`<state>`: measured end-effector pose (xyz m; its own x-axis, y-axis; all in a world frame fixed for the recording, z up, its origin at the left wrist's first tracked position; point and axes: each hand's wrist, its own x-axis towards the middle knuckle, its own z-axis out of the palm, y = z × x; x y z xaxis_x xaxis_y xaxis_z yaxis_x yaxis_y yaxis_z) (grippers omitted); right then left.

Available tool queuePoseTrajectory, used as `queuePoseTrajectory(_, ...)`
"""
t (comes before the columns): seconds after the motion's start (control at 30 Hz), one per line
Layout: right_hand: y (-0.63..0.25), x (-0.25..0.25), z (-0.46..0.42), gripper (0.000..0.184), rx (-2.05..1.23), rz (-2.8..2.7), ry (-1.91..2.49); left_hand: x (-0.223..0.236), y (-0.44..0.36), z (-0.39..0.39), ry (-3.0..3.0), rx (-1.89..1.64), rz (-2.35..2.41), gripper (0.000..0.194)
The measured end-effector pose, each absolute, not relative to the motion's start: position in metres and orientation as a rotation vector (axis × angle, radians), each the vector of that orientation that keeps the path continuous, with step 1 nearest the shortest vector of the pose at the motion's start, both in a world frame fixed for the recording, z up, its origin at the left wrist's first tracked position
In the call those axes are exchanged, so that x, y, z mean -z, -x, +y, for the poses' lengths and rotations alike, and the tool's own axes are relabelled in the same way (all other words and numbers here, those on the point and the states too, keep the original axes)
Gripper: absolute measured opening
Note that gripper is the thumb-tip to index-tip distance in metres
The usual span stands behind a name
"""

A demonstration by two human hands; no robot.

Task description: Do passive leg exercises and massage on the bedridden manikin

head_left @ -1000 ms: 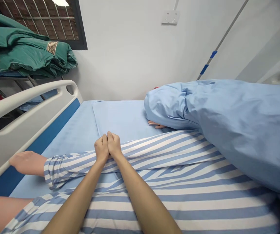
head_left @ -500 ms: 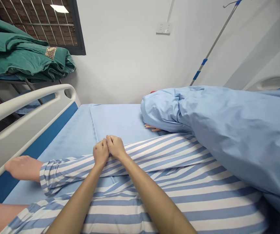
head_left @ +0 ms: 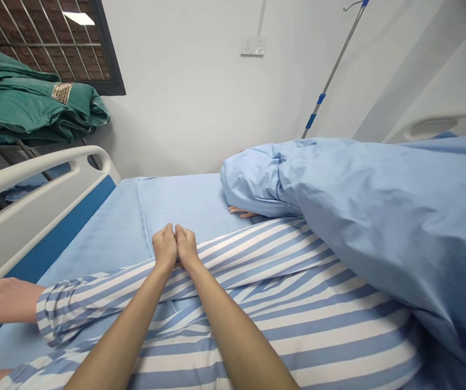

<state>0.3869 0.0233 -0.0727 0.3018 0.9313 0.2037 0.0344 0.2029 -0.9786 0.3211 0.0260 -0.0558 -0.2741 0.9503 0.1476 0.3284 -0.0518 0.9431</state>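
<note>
My left hand [head_left: 164,248] and my right hand [head_left: 186,248] are closed side by side, knuckles touching, gripping a fold of the blue-and-white striped gown [head_left: 257,260]. The gown covers a figure lying on the bed. A sleeved arm of the figure stretches toward the left, ending in a pale hand [head_left: 3,299] on the bed rail side. Its other hand [head_left: 241,212] pokes out from under the light blue quilt [head_left: 371,216], beyond my fingers. The quilt is bunched over the upper part of the figure and hides it.
The bed's white side rail [head_left: 33,187] with a blue strip runs along the left, beside a light blue sheet [head_left: 176,208]. Folded green blankets [head_left: 25,103] lie on a metal rack behind it. A drip pole [head_left: 330,70] and wall socket [head_left: 253,46] stand beyond.
The whole scene has slid left and slightly down in view, taking the sleeved arm toward the left edge. My hands stay closed together on the gown.
</note>
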Motion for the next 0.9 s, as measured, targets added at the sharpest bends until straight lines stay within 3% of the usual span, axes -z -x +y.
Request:
queuePoseTrajectory(0.3, -0.383, 0.073, 0.026, 0.036, -0.822, -1.034, 1.259, 0.070, -0.323, 0.017, -1.700, -1.214, 1.783, 0.041)
queuePoseTrajectory(0.57, -0.417, 0.039, 0.007, 0.036, -0.290, -1.807, 1.637, 0.069, -0.328, 0.015, -1.873, -0.955, 1.878, 0.037)
queuePoseTrajectory(0.73, -0.435, 0.059, 0.005, 0.043, -0.372, -1.669, 1.573, 0.068, -0.332, 0.013, -1.888, -0.963, 1.914, 0.045)
queuePoseTrajectory(0.9, -0.441, 0.068, 0.012, 0.045, -0.521, -1.442, 1.385, 0.055, -0.352, 0.021, -1.766, -1.048, 1.766, 0.041)
